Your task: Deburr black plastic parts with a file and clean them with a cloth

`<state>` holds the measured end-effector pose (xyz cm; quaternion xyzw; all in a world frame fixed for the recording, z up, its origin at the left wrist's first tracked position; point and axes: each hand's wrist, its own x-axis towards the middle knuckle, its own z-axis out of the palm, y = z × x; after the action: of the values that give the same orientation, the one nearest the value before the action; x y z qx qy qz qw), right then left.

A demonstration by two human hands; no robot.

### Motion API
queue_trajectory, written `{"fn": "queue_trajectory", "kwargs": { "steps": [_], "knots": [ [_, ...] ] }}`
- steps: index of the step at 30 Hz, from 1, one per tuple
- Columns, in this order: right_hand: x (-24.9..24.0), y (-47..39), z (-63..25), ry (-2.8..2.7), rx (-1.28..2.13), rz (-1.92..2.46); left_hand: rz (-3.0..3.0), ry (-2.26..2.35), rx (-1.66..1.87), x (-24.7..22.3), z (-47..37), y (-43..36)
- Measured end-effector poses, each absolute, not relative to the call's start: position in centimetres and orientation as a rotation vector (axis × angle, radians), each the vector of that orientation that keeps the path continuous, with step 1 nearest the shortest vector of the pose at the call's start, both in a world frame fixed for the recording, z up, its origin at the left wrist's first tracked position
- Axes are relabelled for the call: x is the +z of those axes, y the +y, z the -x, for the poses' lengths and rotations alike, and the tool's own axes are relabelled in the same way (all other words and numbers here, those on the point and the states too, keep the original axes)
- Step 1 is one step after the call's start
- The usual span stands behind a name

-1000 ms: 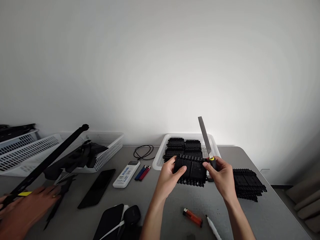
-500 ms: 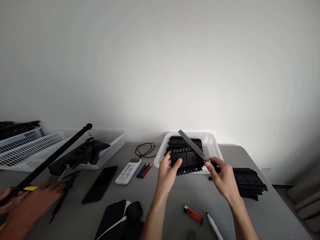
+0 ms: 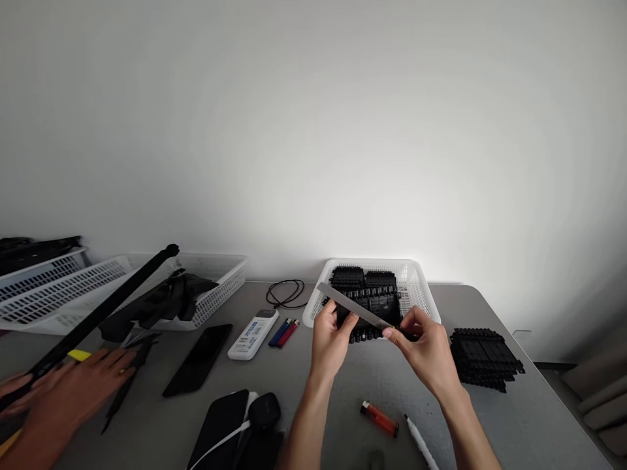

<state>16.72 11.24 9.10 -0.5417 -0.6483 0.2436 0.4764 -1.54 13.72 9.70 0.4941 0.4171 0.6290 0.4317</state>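
Note:
My left hand [image 3: 332, 339] grips a black toothed plastic piece [image 3: 379, 307] by its left end, thumb on the near face. In my right hand [image 3: 420, 344] is a flat metal file [image 3: 353, 308], held by its dark handle. The file's blade lies slantwise across the front of the plastic piece, its tip up and to the left, past my left fingers. Just behind, a white basket [image 3: 420, 294] holds more of these black pieces [image 3: 347, 277]. A stack of similar black pieces [image 3: 486, 358] sits right of my right hand.
A red lighter [image 3: 379, 418] and a white marker [image 3: 420, 444] lie in front. To the left are two lighters [image 3: 283, 333], a white power bank [image 3: 253, 335], a phone [image 3: 197, 360] and a cable [image 3: 285, 294]. A co-worker's hands [image 3: 81, 385] hold a long black part [image 3: 108, 307] at far left.
My right hand has moved the file left and down, so its blade now crosses the front of the black piece. The co-worker's hands have shifted slightly.

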Motion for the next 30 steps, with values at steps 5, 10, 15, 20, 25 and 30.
{"fn": "queue_trajectory", "kwargs": {
  "steps": [5,10,15,20,25,30],
  "knots": [
    [8.5,11.9,-18.5,-1.506,0.554,1.359,-1.167,1.017,1.589,9.7,1.8,13.8],
    [8.7,11.6,-18.5,-1.534,0.509,1.351,-1.189,0.993,1.604,9.5,1.8,14.0],
    [9.2,11.1,-17.3,-1.590,0.495,1.325,-1.243,0.977,1.583,9.6,1.6,13.9],
    [9.1,11.3,-17.8,-1.576,0.491,1.325,-1.211,0.966,1.575,9.6,1.5,13.9],
    [9.2,11.4,-19.4,-1.522,0.411,1.387,-1.180,1.009,1.555,9.6,1.6,14.1],
    [9.5,10.9,-19.6,-1.533,0.372,1.357,-1.172,0.990,1.553,10.3,1.6,13.6]
  ]
}}
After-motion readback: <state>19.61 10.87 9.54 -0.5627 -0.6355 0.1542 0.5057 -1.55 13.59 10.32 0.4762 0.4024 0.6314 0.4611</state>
